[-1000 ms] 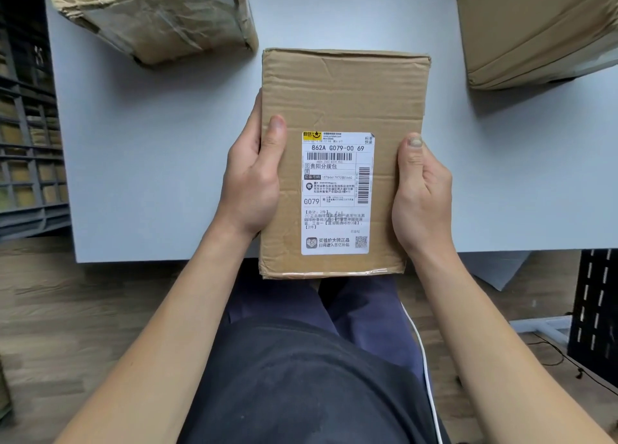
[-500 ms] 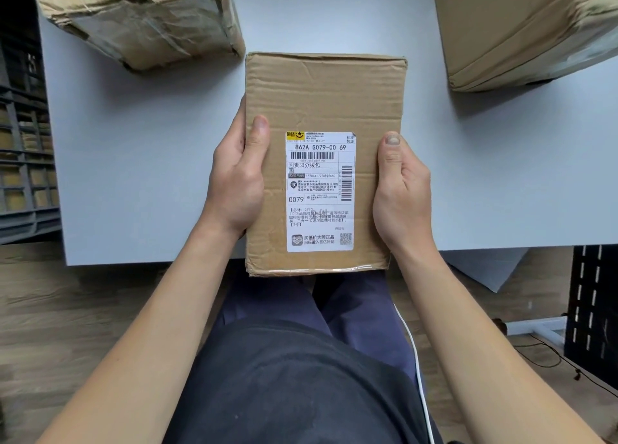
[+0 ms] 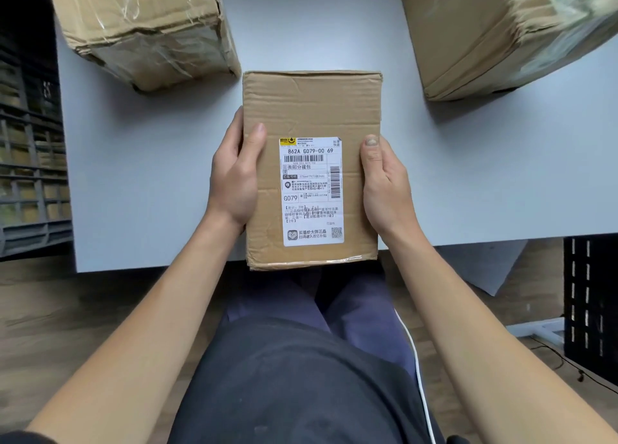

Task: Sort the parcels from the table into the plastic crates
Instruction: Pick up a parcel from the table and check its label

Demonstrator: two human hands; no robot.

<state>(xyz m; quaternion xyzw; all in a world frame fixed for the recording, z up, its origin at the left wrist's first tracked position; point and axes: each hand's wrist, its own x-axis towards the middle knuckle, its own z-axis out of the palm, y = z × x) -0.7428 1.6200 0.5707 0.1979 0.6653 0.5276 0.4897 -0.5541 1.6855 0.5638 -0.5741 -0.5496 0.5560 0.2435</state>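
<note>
1. At the far left, beside the table [image 3: 140, 183], stands a dim grey slatted stack [image 3: 31, 176]. It may be plastic crates, but that corner is too dark to be sure.
2. A tape-wrapped parcel [image 3: 143, 32] lies on the table's far left part, well apart from the hands.
3. The left hand [image 3: 234, 179] grips the small parcel's left edge, with the thumb flat on the top face and the fingers curled round the side.
4. The small parcel [image 3: 311, 109] sits in the middle, clasped between both hands. Its far end is over the table and its near end juts past the table's near edge, above the person's lap. I cannot tell whether it touches the tabletop. A white shipping label [image 3: 311, 193] faces up.
5. The right hand [image 3: 384, 183] holds the right edge the same way, thumb on top and fingers hidden underneath.
6. A large brown parcel [image 3: 501, 32] rests on the table's far right part.
7. A black perforated panel [image 3: 590, 293] stands at the right, below the table's edge.
</note>
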